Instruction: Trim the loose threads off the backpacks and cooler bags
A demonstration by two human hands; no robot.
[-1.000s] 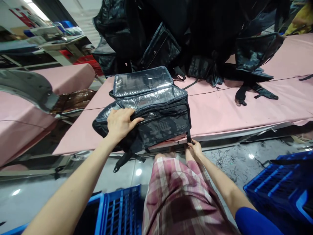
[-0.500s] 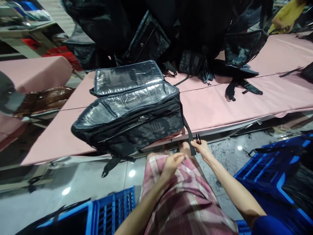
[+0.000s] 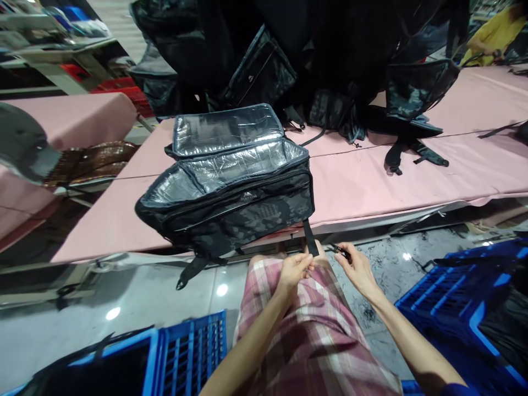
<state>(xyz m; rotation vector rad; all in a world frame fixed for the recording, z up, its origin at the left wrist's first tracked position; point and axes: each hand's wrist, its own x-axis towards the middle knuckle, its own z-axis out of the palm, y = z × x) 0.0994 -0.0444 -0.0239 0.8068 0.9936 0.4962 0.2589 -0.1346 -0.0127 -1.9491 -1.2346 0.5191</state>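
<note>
A dark camouflage cooler bag (image 3: 231, 192) with a silver lining lies open at the near edge of the pink table (image 3: 371, 181). A black strap (image 3: 310, 237) hangs from its right front corner. My left hand (image 3: 295, 269) pinches the lower end of that strap above my lap. Just to the right, my right hand (image 3: 358, 268) holds small black thread snips (image 3: 340, 251), close to the strap but apart from it. A second strap (image 3: 192, 269) dangles off the bag's left front.
A heap of similar dark bags (image 3: 313, 60) fills the back of the table. Blue plastic crates stand at my left (image 3: 190, 352) and right (image 3: 466, 297). A second pink table (image 3: 70, 118) is at the left. A person in yellow (image 3: 493, 36) is far right.
My left hand left the bag's top, dropped to my lap, then took the hanging strap's end. My right hand with the snips let go of the strap and shifted slightly right.
</note>
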